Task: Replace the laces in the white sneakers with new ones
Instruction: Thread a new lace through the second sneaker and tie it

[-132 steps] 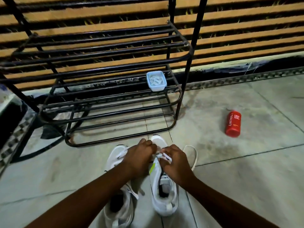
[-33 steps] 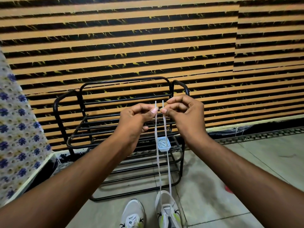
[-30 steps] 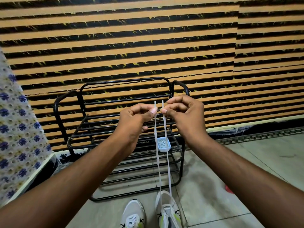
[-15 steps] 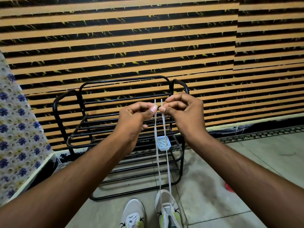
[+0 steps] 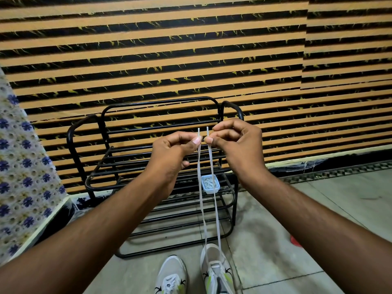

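Note:
Two white sneakers stand on the floor at the bottom edge: the left sneaker [image 5: 171, 276] and the right sneaker [image 5: 216, 270]. A white lace [image 5: 209, 198] runs up from the right sneaker in two taut strands. My left hand [image 5: 171, 151] pinches the left strand near its tip between thumb and forefinger. My right hand [image 5: 237, 143] pinches the right strand at the same height. Both tips stick up side by side, level, in front of the striped wall.
A black metal shoe rack [image 5: 148, 179] stands against the orange-and-black striped wall. On its shelf sits a small pale-blue tub [image 5: 210, 183] holding white laces. A red object [image 5: 295, 240] lies partly hidden behind my right forearm. A flowered cloth [image 5: 19, 166] hangs at left.
Since 4.4 s ago both hands rose from the right sneaker, drawing the lace ends up taut. Over the last second the hands and lace have stayed nearly still.

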The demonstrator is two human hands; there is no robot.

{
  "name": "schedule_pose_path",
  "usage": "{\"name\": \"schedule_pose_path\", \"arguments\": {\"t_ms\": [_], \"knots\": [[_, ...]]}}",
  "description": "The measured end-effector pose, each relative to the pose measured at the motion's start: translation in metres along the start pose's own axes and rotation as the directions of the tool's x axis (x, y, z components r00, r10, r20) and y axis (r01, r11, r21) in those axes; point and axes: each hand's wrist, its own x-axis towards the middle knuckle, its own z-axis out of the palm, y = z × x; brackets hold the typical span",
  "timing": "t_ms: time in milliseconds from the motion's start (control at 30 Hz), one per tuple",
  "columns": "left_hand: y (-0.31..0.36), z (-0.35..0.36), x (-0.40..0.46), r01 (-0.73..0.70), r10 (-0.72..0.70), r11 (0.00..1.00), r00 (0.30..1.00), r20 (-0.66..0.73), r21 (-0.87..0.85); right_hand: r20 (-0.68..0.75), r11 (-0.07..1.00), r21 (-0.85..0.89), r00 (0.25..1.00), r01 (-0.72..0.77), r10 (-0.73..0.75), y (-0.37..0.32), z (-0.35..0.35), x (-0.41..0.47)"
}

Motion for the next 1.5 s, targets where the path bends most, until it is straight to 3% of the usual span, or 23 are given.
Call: {"name": "schedule_pose_path", "arguments": {"t_ms": [533,700,967,1200,1500], "knots": [[-0.008,0.000,0.003,0.002,-0.002,1.000,1.000,-0.002,-0.015,-0.006,1.000,0.012,1.000,0.003,-0.003,0.006,-0.002,-0.002],[-0.027,-0.003,0.002,0.074,-0.073,0.993,0.997,0.015,-0.093,0.016,0.997,-0.078,1.000,-0.016,0.017,0.022,-0.004,-0.004],[-0.112,-0.008,0.002,0.197,-0.196,0.963,0.980,-0.023,0.182,0.100,0.975,-0.172,0.982,-0.141,0.160,0.092,-0.006,-0.031],[-0.217,-0.013,-0.008,0.358,-0.375,0.849,0.927,-0.034,0.390,0.132,0.923,-0.229,0.929,-0.311,0.346,0.185,-0.012,-0.077],[-0.318,-0.022,-0.044,0.293,-0.433,0.644,0.901,0.020,0.706,0.105,0.812,-0.304,0.829,-0.499,0.549,0.275,-0.025,-0.140]]}}
